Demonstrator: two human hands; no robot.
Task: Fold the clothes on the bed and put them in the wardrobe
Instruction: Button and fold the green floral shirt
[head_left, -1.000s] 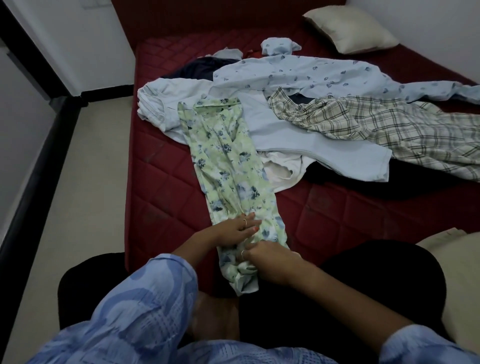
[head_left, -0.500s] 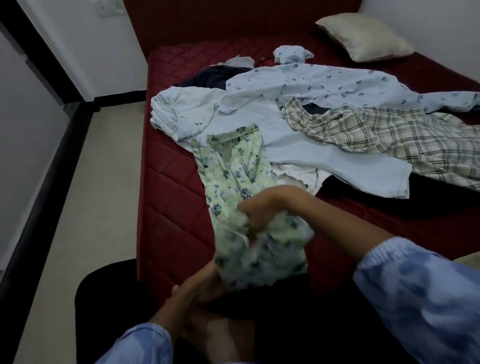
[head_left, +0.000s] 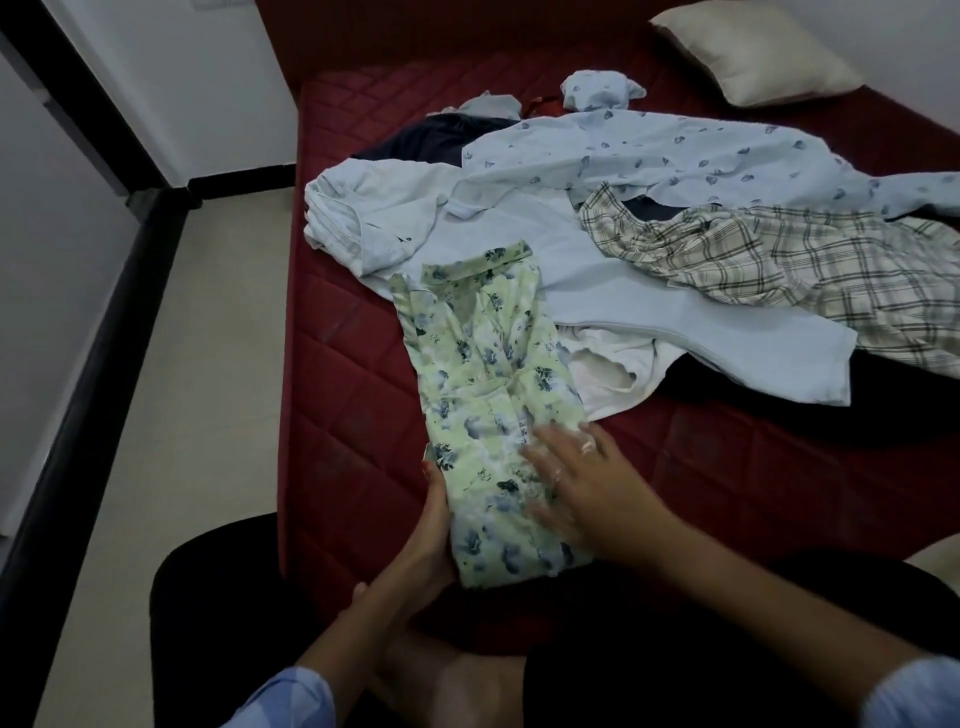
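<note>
A green floral garment (head_left: 483, 395) lies folded into a narrow strip on the red bed (head_left: 353, 364), its near end doubled back over itself. My right hand (head_left: 587, 488) lies flat on that doubled part with fingers spread, blurred by motion. My left hand (head_left: 426, 540) rests against the strip's left edge near the bed's front, fingers straight along the cloth. Behind lie a pale blue top (head_left: 597, 291), a plaid shirt (head_left: 779, 265) and a blue printed garment (head_left: 675, 156), all unfolded.
A cream pillow (head_left: 753, 52) sits at the bed's far right corner. A dark garment (head_left: 436, 145) and a white piece (head_left: 608, 369) lie under the pile. Pale floor (head_left: 182, 364) runs along the bed's left side, beside a white wall with black trim.
My right hand has brought the garment's near end forward over the strip and now lies flat on it. My left hand moved from under the cloth to its left edge.
</note>
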